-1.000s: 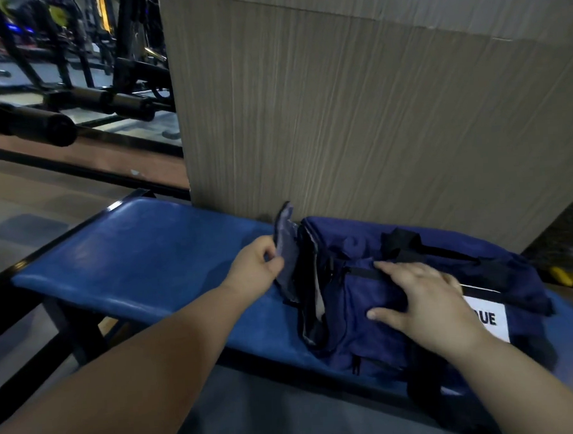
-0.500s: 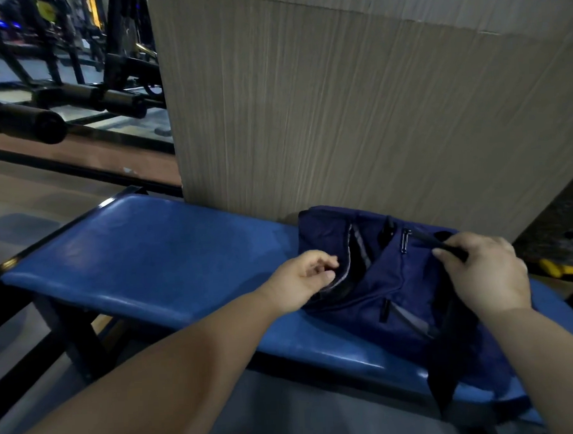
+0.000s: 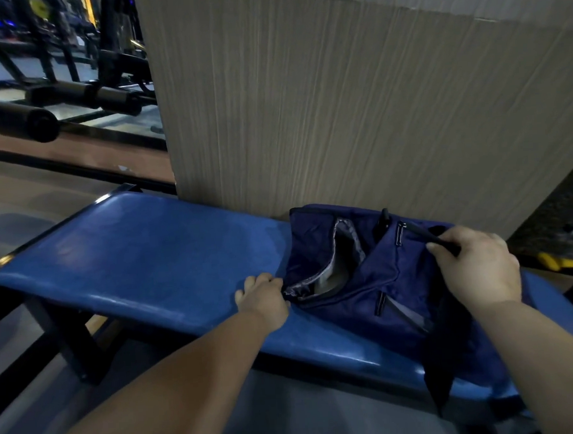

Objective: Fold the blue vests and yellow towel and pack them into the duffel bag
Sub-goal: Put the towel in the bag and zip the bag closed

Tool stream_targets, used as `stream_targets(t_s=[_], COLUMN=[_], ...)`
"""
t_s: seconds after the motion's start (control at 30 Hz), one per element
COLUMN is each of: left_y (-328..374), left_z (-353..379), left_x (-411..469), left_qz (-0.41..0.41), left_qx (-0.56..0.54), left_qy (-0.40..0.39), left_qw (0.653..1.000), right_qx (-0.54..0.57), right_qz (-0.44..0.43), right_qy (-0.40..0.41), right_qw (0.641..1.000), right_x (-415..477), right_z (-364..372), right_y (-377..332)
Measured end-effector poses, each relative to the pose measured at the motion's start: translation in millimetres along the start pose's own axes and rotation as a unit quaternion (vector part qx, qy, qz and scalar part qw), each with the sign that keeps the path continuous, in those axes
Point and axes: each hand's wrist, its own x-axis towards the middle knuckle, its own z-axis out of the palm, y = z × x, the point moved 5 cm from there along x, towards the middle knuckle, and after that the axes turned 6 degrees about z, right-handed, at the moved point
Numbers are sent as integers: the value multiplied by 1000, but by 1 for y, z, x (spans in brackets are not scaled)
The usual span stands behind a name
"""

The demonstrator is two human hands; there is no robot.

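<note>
Navy duffel bag [image 3: 381,278] is steadied on the blue bench [image 3: 148,257]: its rim [image 3: 304,289] is gripped by the curled left hand [image 3: 266,297], its black strap [image 3: 422,234] pinched by the right hand [image 3: 477,266], seemingly to spread it open. Vests and towel are unseen.

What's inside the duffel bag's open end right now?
Only grey lining shows in the opening, whose edge the left hand grips while the right hand pinches the black strap. No vest or towel visible; the duffel bag's fabric covers the rest.
</note>
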Motion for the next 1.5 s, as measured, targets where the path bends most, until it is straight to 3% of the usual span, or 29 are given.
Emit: stream_targets(t_s=[0.17,0.3,0.4,0.53,0.6,0.67,0.73,0.77,0.8,0.87,0.93,1.07,1.2,1.27,1.37,1.5], left_y=[-6,-6,-11,-15,-15,-8,-4,-4,-5,-8,-9,-15,-25,-27,-26,-30], left_z=[-2,-4,-8,-11,-11,-13,-26,-30,-32,-31,-15,-4,-6,-14,-21,-12], left_x=[1,0,-6,-14,-16,-15,-11,-9,-5,-9,-12,-14,-14,-16,-21,-20], left_qz=[7,28,-11,-69,-81,-46,-43,-54,-39,-23,-4,-11,-5,20,60,106], left_qx=[-3,-8,-132,-346,-380,-335,-321,-352,-312,-212,-184,-226,-286,-212,-33,53], left_qy=[42,10,-38,-63,-59,-55,3,6,34,20,-13,36,117,144,99,35], left_qw=[999,1000,990,933,919,939,946,934,949,977,983,973,951,966,993,992], right_qx=[-12,-16,-16,-42,-5,70,122,112,87,36,-35,-244,-414,-448,-480,-447], right_qz=[-3,1,19,55,31,-63,-198,-257,-302,-370,-425,-441,-455,-458,-452,-441], right_qy=[3,4,1,-31,-27,10,29,18,3,-18,-46,-180,-195,-188,-189,-211], right_qw=[1000,1000,1000,997,999,996,972,960,949,928,903,845,764,745,728,750], right_x=[3,6,10,13,8,-6,-27,-40,-53,-73,-86,-96,-94,-90,-85,-76], right_z=[3,5,8,11,9,3,-1,3,11,31,55,103,142,157,175,184], right_y=[1,0,0,-6,-20,-51,-91,-110,-123,-140,-150,-157,-156,-155,-152,-151])
